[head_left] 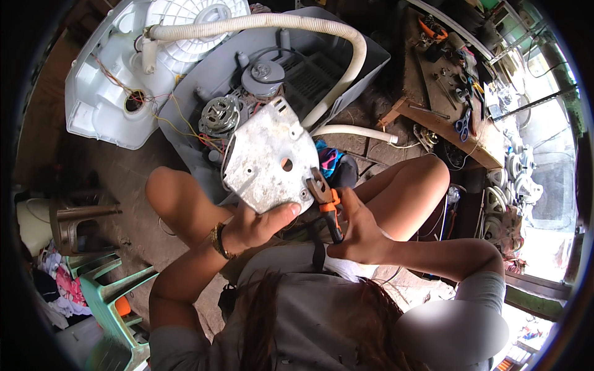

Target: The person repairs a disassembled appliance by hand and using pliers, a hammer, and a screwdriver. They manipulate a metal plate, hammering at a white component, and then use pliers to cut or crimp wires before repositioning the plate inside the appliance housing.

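A worn, pale metal plate (263,162) with a round hole near its middle is tilted up in front of me. My left hand (260,226) grips its lower edge, thumb on the face and the other fingers hidden behind. In my right hand (362,232) is a pair of pliers (330,213) with orange and black handles. The pliers' jaws are at the plate's lower right edge, close to a small hole; whether they clamp it I cannot make out. Behind the plate stands a grey washing machine tub housing (185,133), with a motor (219,115) and a round grey part (263,77) inside.
A white machine cover (102,108) with loose wires leans at the far left. A ribbed hose (266,23) arches over the housing. On the right, a wooden bench (427,74) carries tools, including blue scissors (462,125). A green plastic stool (111,297) stands at the lower left.
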Demonstrator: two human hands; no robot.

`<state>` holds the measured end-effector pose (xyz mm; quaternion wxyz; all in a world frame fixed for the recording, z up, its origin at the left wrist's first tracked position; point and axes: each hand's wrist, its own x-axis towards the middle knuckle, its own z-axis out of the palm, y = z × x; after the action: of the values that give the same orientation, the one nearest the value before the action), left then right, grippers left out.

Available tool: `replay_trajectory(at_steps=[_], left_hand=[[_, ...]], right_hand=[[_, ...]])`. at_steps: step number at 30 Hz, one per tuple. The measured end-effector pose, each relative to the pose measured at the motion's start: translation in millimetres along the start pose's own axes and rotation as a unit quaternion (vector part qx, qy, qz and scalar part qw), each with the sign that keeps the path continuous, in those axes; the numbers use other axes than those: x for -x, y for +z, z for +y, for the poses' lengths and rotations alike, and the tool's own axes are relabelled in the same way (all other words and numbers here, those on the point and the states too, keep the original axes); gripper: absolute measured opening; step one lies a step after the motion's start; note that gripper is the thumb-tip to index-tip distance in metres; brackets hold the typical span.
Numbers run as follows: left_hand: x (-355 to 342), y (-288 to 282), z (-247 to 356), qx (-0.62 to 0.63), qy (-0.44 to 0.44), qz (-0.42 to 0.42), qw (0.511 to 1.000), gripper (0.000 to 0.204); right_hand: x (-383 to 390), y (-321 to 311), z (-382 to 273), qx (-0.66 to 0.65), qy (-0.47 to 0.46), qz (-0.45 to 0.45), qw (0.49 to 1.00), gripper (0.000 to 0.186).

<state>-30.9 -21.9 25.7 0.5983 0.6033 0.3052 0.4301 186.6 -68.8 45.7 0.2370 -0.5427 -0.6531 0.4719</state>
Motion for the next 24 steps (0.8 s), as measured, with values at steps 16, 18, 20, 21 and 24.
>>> replay_trajectory(at_steps=[16, 18, 20, 21, 24], left_hand=[[-67.3, -41.8, -27.3, -0.148, 0.131, 0.179, 0.964, 0.104], [-80.7, -60.5, -1.1, -0.176, 0.141, 0.075, 0.971, 0.108], [-95.2, -59.4, 11.6, -0.147, 0.129, 0.02, 0.98, 0.1], [-102.1, -57.9, 18.8, -0.18, 0.143, 0.003, 0.973, 0.094], [-114.8, -50.1, 45.1, -0.199, 0.122, -0.068, 0.97, 0.074]], right_hand=[[-42.5, -39.3, 42.3, -0.425, 0.126, -0.206, 0.872, 0.086], [-37.6, -42.1, 34.6, -0.48, 0.162, -0.26, 0.822, 0.091], [-34.9, -41.7, 31.7, -0.527, 0.168, -0.31, 0.773, 0.092], [-33.6, -39.3, 29.7, -0.543, 0.168, -0.321, 0.758, 0.096], [-29.2, -34.7, 31.0, -0.586, 0.16, -0.345, 0.716, 0.098]])
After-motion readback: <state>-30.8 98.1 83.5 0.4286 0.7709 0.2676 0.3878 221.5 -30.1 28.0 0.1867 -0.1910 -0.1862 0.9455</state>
